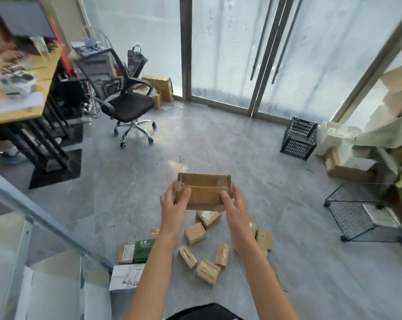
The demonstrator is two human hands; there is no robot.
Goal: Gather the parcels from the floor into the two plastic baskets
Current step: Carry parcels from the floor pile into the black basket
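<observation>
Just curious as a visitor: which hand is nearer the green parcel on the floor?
Left. The left hand grips the left end of the cardboard box, above the green parcel. The right hand grips the box's right end, farther off.

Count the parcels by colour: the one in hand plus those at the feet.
held brown parcel: 1
brown parcels on the floor: 8 in view; the arms may hide more
green parcel: 1
white parcel: 1
Total: 11 in view

Office, desk [15, 112], swivel chair [128, 105], monitor [24, 18]
</observation>
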